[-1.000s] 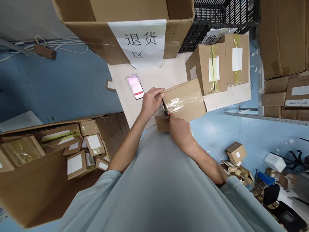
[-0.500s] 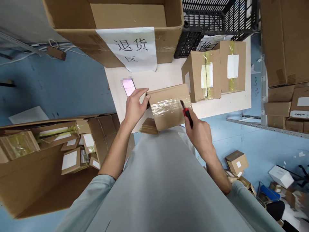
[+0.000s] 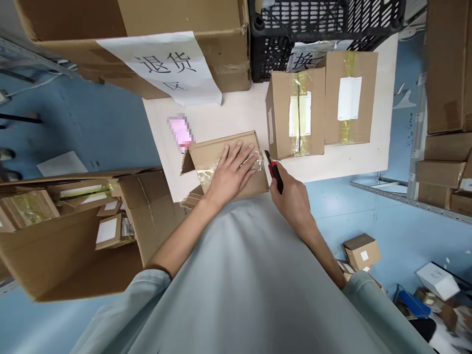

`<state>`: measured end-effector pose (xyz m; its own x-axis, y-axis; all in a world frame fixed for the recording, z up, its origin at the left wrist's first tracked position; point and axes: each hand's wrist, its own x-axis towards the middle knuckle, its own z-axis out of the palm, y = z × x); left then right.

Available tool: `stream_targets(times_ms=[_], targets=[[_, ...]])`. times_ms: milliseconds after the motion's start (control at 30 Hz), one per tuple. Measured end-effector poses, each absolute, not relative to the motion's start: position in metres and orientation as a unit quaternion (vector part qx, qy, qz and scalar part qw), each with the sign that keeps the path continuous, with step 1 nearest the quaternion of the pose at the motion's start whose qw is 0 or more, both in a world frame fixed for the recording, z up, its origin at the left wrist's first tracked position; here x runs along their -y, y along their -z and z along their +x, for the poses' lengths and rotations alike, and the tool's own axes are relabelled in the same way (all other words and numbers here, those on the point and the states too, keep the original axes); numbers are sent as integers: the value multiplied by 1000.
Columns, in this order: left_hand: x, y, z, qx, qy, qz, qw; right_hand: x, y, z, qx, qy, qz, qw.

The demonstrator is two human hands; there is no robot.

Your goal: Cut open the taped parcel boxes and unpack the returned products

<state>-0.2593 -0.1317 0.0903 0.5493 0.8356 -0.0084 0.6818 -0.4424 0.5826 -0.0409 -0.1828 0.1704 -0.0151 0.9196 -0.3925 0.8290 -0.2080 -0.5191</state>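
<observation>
A small cardboard box [image 3: 221, 142] with clear tape across its top lies at the near edge of the white table [image 3: 236, 115]. Flat on that top rests my left hand [image 3: 232, 172], fingers spread. Flaps stand out from the box's left end. My right hand [image 3: 291, 196] is wrapped round a red and black box cutter [image 3: 274, 172], its tip just beside the box's right end. Whether the blade touches the cardboard I cannot tell. A phone [image 3: 180, 132] with a pink screen, partly blurred, lies left of the box.
Two taped boxes [image 3: 317, 105] stand at the table's right, in front of a black plastic crate [image 3: 324, 24]. A large open carton [image 3: 232, 64] with a paper sign [image 3: 165, 66] stands at the back. Another carton [image 3: 92, 265] holding small boxes is at the lower left.
My left hand has gone from the box's left end to flat on its top. My right hand brought the cutter from the left end, across the box, to the right end.
</observation>
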Motion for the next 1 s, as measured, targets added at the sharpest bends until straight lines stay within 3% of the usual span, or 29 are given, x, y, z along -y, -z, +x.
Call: stream_targets(times_ms=[433, 1000], targets=[[131, -81, -259, -456, -154, 827, 290, 168, -183, -72, 612, -336, -709, -100], [136, -64, -260, -430, -183, 831, 301, 161, -202, -144, 544, -228, -751, -295]])
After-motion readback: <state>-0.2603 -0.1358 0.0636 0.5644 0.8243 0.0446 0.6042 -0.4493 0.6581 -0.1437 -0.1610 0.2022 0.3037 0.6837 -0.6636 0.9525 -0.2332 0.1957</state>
